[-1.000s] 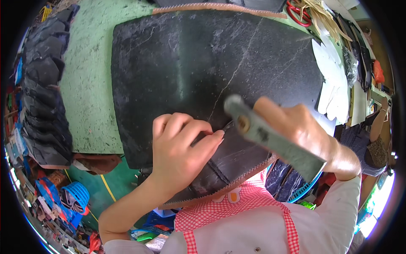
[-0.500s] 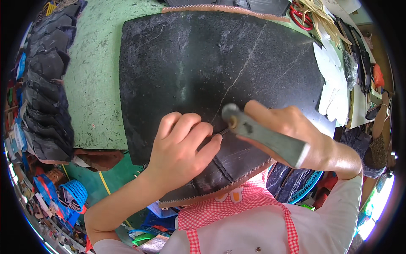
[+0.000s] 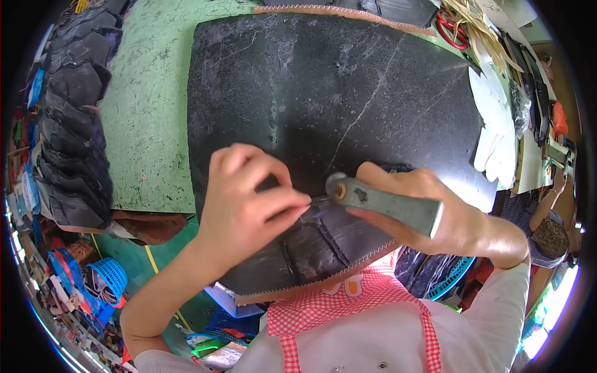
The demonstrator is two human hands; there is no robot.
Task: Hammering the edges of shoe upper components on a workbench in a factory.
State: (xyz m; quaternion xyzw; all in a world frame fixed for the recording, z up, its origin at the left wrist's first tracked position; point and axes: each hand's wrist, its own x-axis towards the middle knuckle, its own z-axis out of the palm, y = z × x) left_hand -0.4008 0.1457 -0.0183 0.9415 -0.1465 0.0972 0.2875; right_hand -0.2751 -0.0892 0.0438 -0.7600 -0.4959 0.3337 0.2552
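Note:
A black leather piece (image 3: pixel 367 242) with a brown, zigzag-stitched edge and raised dark strips lies at the near side of a large black slab (image 3: pixel 249 87). Over its left part hovers my left hand (image 3: pixel 242 193), thumb and fingertips pinched together; whatever they hold is too small to make out. My right hand (image 3: pixel 429 205) is closed round a hammer, its grey metal head (image 3: pixel 392 208) uppermost and its handle mostly hidden. The rounded end of the head is close to my left fingertips, apart from them.
Stacked black leather pieces (image 3: pixel 71 137) line the green table's (image 3: pixel 146 112) left side. White gloves (image 3: pixel 491 137), red-handled scissors (image 3: pixel 451 31) and pale strips (image 3: pixel 476 25) lie at the right. A blue basket (image 3: pixel 109 280) stands below left. Another person (image 3: pixel 547 230) is at far right.
My left hand has lifted off the leather and moved slightly left, its fingers drawn into a pinch. The hammer has turned a little, staying near the same spot. The whole view has shifted slightly.

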